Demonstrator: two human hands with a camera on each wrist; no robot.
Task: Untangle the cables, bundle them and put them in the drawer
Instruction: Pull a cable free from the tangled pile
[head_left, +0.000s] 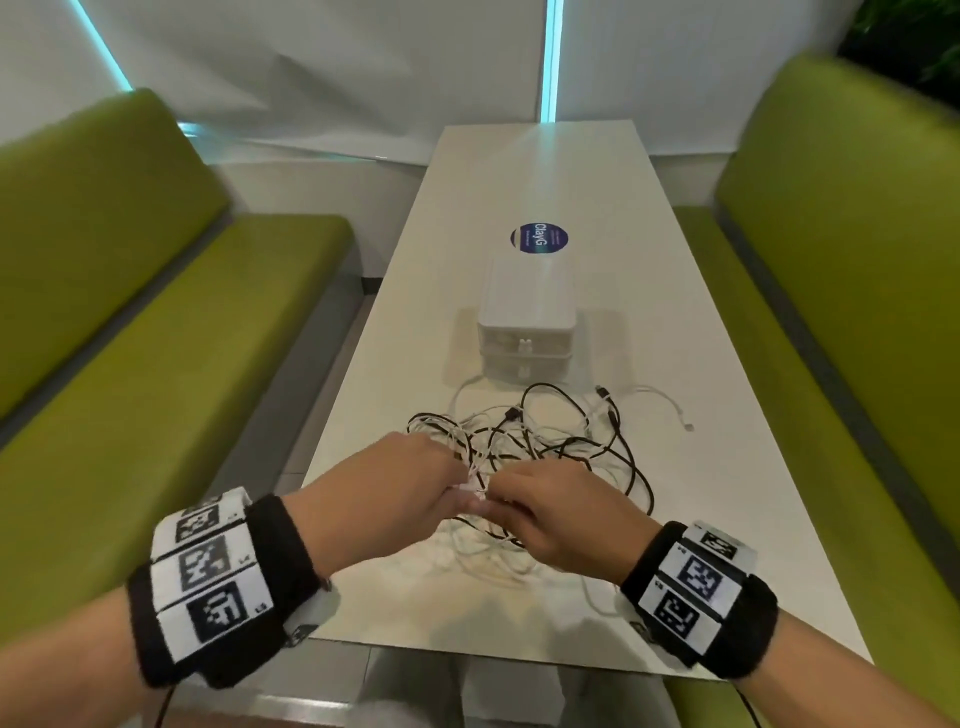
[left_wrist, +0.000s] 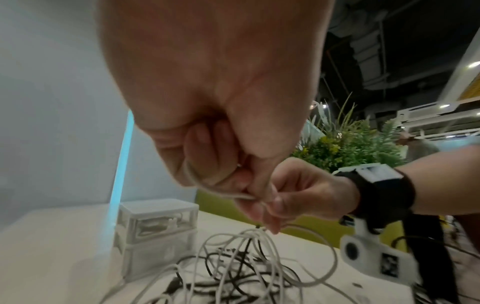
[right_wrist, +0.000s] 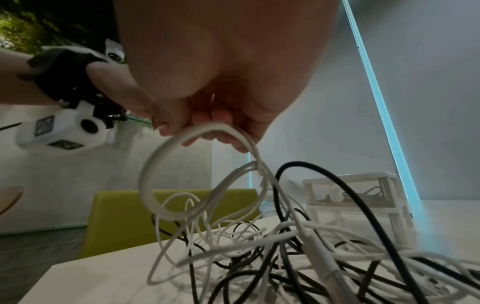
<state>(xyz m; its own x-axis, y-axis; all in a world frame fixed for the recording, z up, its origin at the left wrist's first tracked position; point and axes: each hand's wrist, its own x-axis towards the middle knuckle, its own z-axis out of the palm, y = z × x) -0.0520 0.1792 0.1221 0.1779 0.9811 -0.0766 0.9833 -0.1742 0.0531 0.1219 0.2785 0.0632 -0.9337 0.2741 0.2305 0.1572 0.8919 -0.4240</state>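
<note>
Left hand (head_left: 400, 493): fingers curled, pinching a white cable (left_wrist: 223, 194) between thumb and fingertips. Right hand (head_left: 556, 514): fingers curled around the same white cable, directly beside the left hand; the two hands touch at the fingertips. In the right wrist view the cable forms a loop (right_wrist: 166, 164) hanging below the right hand's fingers (right_wrist: 221, 131).

Cable tangle (head_left: 545, 447): mixed white and black cables, lying on the table (head_left: 395, 332) beneath and beyond both hands. One white connector end (head_left: 688, 427) lies apart, toward the right table edge.

Drawer unit (head_left: 525, 332): white, two stacked drawers, both closed, just beyond the tangle on the table centreline. Bare tabletop lies on both sides of the unit and beyond it to the far edge. The near table edge runs just below the wrists.

Markings: round dark-blue sticker (head_left: 538, 239) behind the unit, reading "ClayG"; smaller text illegible. Wristbands (head_left: 218, 582) carry black-and-white square code tags.

Green benches (head_left: 156, 322) flank both long table edges.
</note>
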